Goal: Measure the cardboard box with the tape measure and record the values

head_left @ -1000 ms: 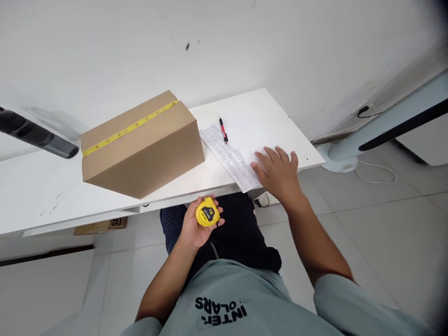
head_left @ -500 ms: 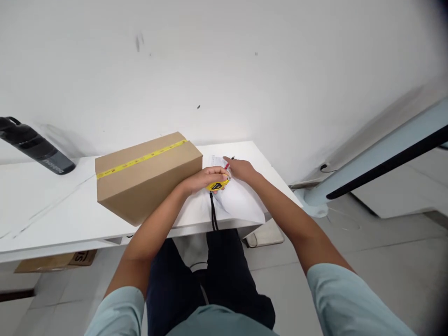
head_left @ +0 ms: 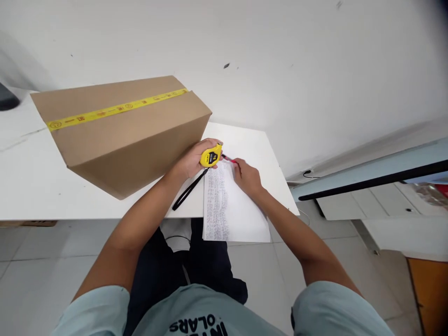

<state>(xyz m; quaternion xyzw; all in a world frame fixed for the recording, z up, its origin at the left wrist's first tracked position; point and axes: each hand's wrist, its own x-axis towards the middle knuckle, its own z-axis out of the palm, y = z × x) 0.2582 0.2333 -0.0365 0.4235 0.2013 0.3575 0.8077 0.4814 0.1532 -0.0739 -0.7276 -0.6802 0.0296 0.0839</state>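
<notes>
My left hand (head_left: pixel 194 158) is closed around a yellow tape measure (head_left: pixel 211 156), whose black wrist strap (head_left: pixel 189 190) hangs down onto the table. A slim red and black pen (head_left: pixel 229 159) is pinched in my right hand (head_left: pixel 248 178), and its far end reaches close to the tape measure. Under my right hand lies a white sheet of paper (head_left: pixel 241 214) with rows of dense handwriting on its left side. The sheet's lower part sticks out past the table's front edge. Left of my hands rests a closed cardboard box (head_left: pixel 140 154) with yellow printed tape along its top.
The white table (head_left: pixel 89 198) stands against a white wall. At the far left shows the base of a dark bottle (head_left: pixel 7 98). Beyond the table's right end are a pale blue post (head_left: pixel 360 172) and a white cabinet (head_left: pixel 378 205). A black plug (head_left: pixel 307 172) sits low on the wall.
The view has moved closer and to the right. The paper now lies flatter, with its writing exposed. My right hand has drawn back from the paper's top, and the pen now points toward the tape measure.
</notes>
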